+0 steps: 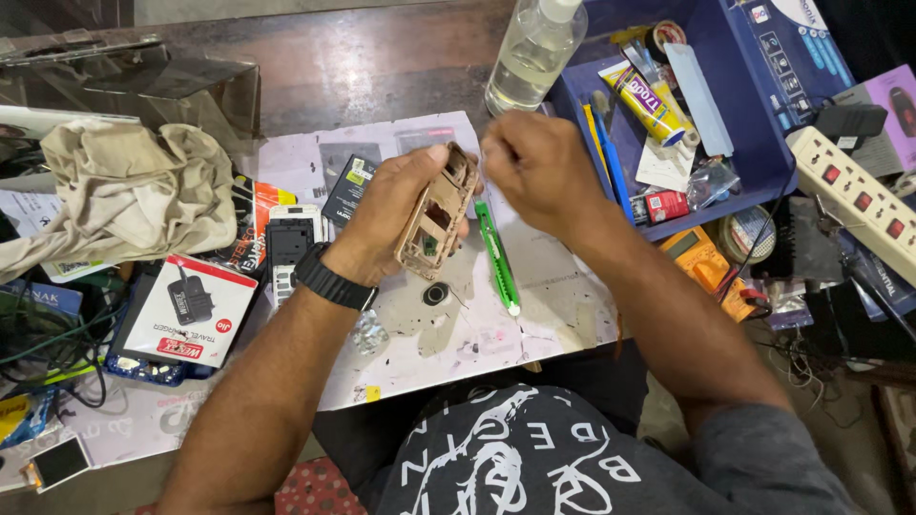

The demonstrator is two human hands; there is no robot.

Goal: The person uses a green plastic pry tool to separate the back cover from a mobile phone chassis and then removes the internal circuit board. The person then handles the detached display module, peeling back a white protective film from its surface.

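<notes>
The left hand grips a tan, hollowed-out phone frame, tilted upright above the stained white work mat. The right hand, at 3 o'clock of the frame, is closed with fingers pinched at the frame's top edge; what they pinch is too small to tell. A green utility knife lies on the mat at 5 o'clock of the frame, and a small black ring at 6 o'clock.

Green cutter, clear bottle, crumpled cloth
</notes>
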